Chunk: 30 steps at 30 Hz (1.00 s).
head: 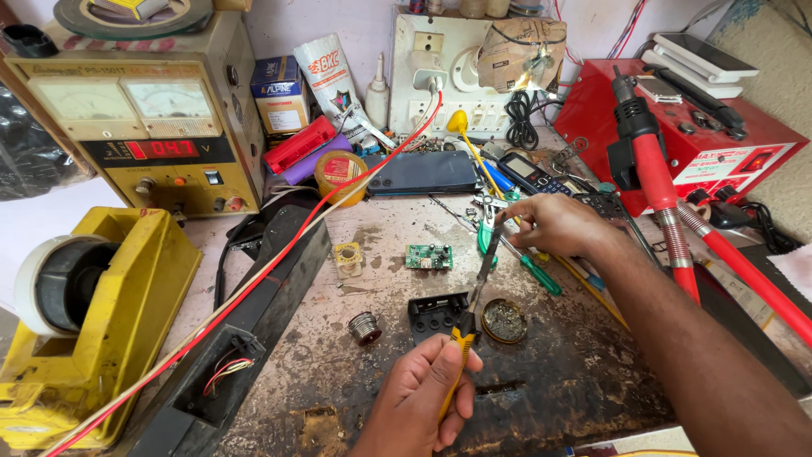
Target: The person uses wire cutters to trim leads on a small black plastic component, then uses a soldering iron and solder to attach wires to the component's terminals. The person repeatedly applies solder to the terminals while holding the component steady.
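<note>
the left hand point(423, 398) grips a soldering iron point(470, 305) by its yellow handle above the counter point(575, 372); the right hand point(554, 224) pinches its tip end. light, stiff, likely hot: hold the handle.

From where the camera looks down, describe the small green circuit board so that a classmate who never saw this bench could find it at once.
Start at the dark phone lying flat at the back of the stained workbench. Just in front of it lies the small green circuit board, alone on bare surface. It is the only green rectangle there, between a square tan part and the right hand.
</note>
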Tool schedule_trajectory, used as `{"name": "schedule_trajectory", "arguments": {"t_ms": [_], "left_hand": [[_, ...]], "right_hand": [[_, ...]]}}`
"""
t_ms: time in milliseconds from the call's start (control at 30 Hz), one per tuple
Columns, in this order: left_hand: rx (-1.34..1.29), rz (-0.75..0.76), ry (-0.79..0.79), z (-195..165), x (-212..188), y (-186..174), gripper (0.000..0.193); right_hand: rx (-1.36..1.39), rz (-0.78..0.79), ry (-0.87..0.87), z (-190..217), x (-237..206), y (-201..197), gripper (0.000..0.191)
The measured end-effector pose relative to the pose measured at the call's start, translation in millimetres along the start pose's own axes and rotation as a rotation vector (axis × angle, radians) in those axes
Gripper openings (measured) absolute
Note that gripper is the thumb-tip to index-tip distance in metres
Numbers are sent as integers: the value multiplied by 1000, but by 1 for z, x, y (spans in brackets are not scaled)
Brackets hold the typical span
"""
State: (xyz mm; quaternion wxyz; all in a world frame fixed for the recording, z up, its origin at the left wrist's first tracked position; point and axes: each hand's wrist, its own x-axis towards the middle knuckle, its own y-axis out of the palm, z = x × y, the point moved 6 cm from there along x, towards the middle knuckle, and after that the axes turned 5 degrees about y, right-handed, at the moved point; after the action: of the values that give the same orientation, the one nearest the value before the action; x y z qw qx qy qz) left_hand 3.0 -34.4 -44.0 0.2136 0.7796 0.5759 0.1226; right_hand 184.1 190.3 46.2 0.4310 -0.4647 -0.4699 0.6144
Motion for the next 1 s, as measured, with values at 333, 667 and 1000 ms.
{"name": "schedule_trajectory", "arguments": {"t_ms": [333,667,1000], "left_hand": [[58,-40,-39,0,0,2,24],[51,-13,-42,14,3,-5,42],[146,-54,4,16,2,-10,54]], "right_hand": [[254,-309,-40,-6,-18,-3,31],[733,-826,-454,18,-118,-49,16],[524,-1099,-581,74,-193,-45,13]]}}
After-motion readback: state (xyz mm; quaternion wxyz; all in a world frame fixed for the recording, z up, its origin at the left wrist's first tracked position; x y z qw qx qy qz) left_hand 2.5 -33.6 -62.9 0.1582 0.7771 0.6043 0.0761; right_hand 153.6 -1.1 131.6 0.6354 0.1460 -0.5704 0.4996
